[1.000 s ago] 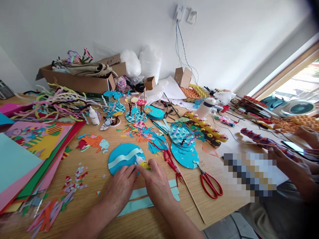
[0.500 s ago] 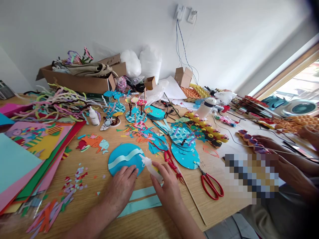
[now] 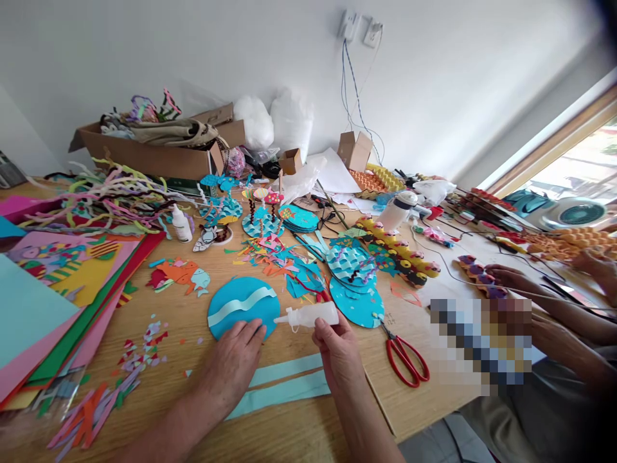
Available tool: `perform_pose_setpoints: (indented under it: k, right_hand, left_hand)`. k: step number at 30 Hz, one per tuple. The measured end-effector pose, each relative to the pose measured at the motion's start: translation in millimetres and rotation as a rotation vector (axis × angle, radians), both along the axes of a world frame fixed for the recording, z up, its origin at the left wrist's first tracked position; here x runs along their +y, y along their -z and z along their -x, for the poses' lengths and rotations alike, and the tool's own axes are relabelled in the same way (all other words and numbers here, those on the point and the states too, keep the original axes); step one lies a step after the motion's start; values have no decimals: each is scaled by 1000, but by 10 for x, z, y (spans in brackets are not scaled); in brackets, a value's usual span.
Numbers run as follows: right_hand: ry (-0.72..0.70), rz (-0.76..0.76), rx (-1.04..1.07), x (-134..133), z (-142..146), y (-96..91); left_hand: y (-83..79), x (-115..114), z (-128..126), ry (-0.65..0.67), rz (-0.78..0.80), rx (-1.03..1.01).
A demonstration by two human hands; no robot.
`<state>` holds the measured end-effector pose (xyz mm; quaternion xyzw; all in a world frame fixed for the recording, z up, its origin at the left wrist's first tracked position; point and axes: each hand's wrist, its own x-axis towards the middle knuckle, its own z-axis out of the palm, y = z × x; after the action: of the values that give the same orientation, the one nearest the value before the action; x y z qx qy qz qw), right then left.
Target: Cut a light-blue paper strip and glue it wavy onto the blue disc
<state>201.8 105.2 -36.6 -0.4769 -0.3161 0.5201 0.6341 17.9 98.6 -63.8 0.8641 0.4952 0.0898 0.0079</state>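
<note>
My left hand (image 3: 237,361) lies with its fingers stretched over the lower edge of a round blue paper disc (image 3: 226,290). A wavy pale-blue paper strip (image 3: 243,305) runs across that disc. My right hand (image 3: 337,350) is closed around a small translucent glue bottle (image 3: 311,315), held nearly level. Its nozzle points left, at the disc's right edge; I cannot tell whether it touches. Below, between my wrists, two pale-blue strips (image 3: 284,392) rest on the table, partly covered by my left hand and right arm.
Red-handled scissors (image 3: 407,360) and a thin wooden stick (image 3: 380,405) lie to the right. Stacked coloured paper (image 3: 33,321), paper fish (image 3: 180,275) and scraps (image 3: 144,344) are on the left. Finished blue discs (image 3: 354,302) stand behind. A co-worker's hands (image 3: 544,328) are at far right.
My right hand has moved right and turned the glue bottle from a steep tilt to nearly level, its nozzle now away from the strip. My left hand has stayed on the disc.
</note>
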Motion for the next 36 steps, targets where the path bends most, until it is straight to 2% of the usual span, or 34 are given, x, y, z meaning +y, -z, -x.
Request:
perform_pose_setpoints:
  k: [4, 11, 21, 36]
  right_hand:
    - [-7, -16, -69, 43, 78, -43]
    - [-119, -58, -238, 116, 226, -55]
    - [-111, -119, -609, 167, 251, -77]
    - [-101, -165, -702, 205, 236, -40]
  left_hand:
    - [20, -6, -6, -9, -3, -44]
    - [31, -31, -30, -42, -2, -87]
    - [-16, -34, -19, -39, 0, -99]
    - [-67, -37, -42, -43, 47, -74]
